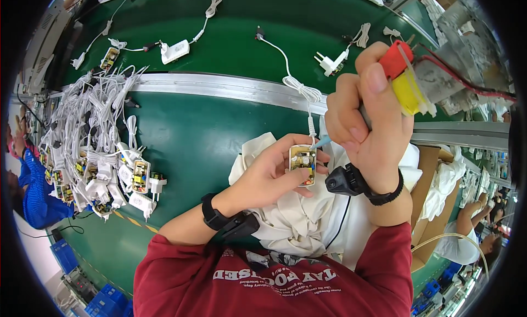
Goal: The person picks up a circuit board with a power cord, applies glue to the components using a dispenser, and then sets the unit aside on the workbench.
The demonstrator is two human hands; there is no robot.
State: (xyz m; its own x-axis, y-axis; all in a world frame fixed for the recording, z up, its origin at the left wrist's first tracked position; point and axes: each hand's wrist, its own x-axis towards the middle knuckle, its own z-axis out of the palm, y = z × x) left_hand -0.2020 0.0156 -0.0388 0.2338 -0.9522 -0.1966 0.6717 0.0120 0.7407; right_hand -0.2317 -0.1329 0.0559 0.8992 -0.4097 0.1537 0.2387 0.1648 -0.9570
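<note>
My left hand (262,177) is closed round an opened power adapter (299,159), its white shell showing the circuit board inside. The adapter's white cord (301,87) runs up and away, coiled in the middle, over the metal rail. My right hand (379,116) is closed on a tool whose light blue tapered tip (323,142) points at the board's upper right corner. Fingers hide most of the tool, and I cannot tell whether the tip touches the board. Right beside that hand is a red and yellow part (407,81); whether it belongs to the tool is unclear.
White cloth (296,229) lies under my hands. A large heap of corded adapters (101,152) covers the bench's left. Beyond the metal rail (203,83), more adapters (175,52) lie on a green surface. A cardboard box (433,207) stands at right; people work at both sides.
</note>
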